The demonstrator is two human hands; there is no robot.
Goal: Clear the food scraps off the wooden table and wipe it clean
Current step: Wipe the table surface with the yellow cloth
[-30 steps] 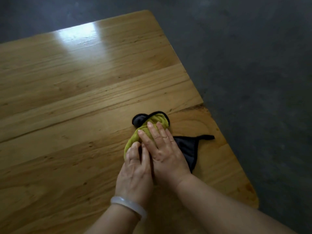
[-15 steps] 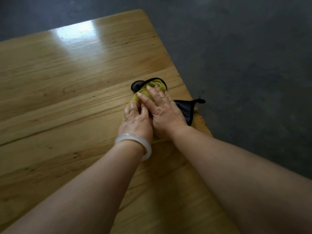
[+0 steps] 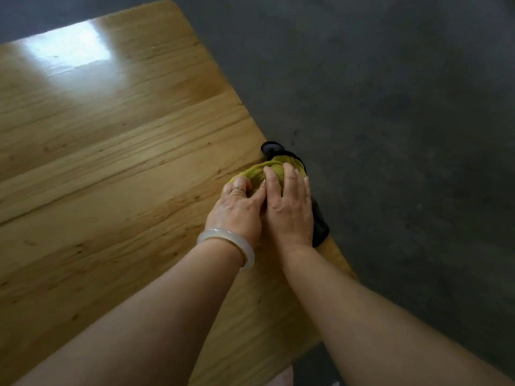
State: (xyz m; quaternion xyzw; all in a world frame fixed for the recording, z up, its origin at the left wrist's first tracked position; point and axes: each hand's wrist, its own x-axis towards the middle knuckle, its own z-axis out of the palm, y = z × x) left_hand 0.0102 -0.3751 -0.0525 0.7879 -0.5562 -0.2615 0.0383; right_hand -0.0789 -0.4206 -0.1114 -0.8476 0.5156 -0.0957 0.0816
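A bunched yellow-green cloth with black trim (image 3: pixel 274 167) lies at the right edge of the wooden table (image 3: pixel 117 151), part of it hanging over the edge. My right hand (image 3: pixel 288 207) presses flat on it with fingers straight. Beside it, touching, my left hand (image 3: pixel 237 210) rests on the cloth's left part; its fingertips bend down onto the fabric. A pale bangle (image 3: pixel 227 240) sits on the left wrist. No food scraps show on the visible wood.
Dark grey floor (image 3: pixel 404 121) lies beyond the table's right edge and far end. The tabletop stretches left and away, with a bright window reflection (image 3: pixel 67 48) near the far end.
Both hands have pushed the cloth away from me and to the right, from the table's inner area to its right edge, where the black part now hangs over.
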